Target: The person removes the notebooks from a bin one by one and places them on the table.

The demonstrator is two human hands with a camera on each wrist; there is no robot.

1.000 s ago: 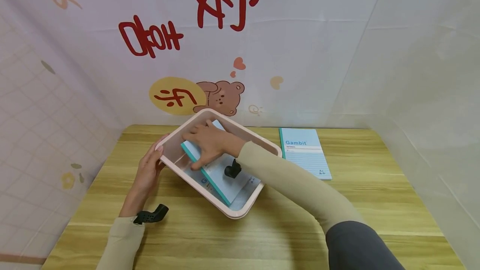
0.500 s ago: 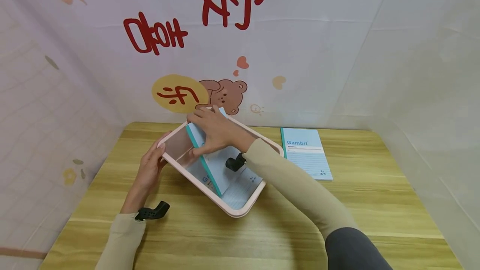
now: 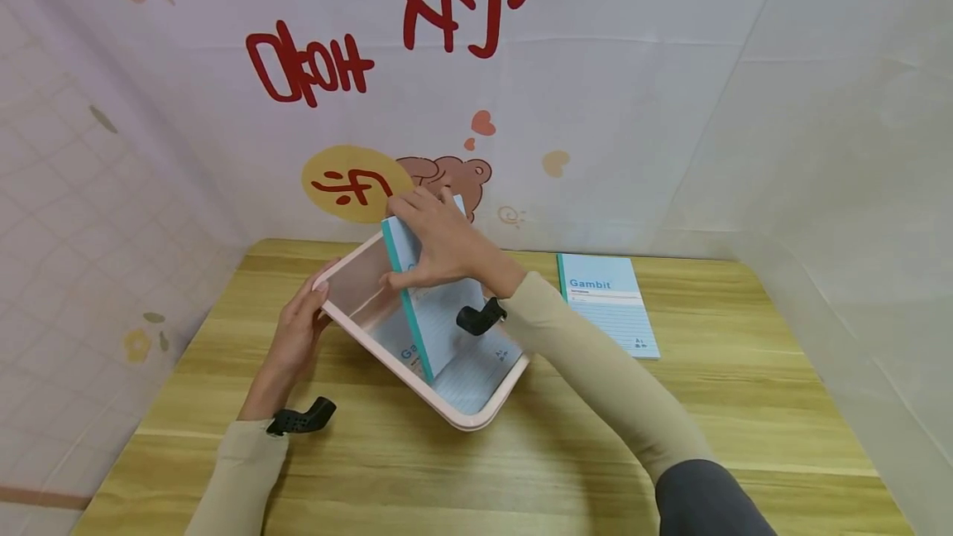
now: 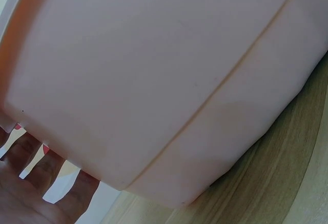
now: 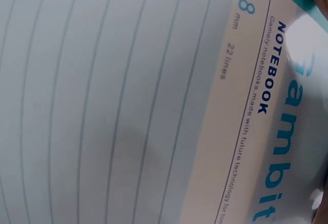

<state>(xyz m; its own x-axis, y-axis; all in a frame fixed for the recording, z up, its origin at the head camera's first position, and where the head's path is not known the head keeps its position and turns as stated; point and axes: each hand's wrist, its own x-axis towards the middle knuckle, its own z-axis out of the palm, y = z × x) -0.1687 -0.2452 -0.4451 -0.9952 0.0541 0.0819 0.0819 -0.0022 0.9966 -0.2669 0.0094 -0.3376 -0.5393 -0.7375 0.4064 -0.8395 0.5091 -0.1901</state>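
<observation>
My right hand point(image 3: 442, 238) grips a light blue "Gambit" notebook point(image 3: 447, 325) with a teal spine, thumb at the spine side and fingers over the top edge. That notebook leans steeply, its upper end above the rim of a pale pink plastic bin point(image 3: 353, 279). Its ruled cover point(image 5: 128, 101) fills the right wrist view. Below it, another notebook point(image 3: 476, 383) lies in the bin, partly covered. My left hand point(image 3: 300, 321) holds the bin's left corner, thumb on the rim; its fingers point(image 4: 77, 196) show against the outer wall in the left wrist view.
A third Gambit notebook point(image 3: 610, 304) lies flat on the wooden table point(image 3: 715, 404), right of the bin near the back edge. A white printed sheet point(image 3: 610, 106) hangs behind the table, with light sheets at both sides.
My right hand has lifted the notebook's upper end up and slightly right, so it tilts more steeply and uncovers more of the notebook beneath. My left hand keeps its hold on the bin.
</observation>
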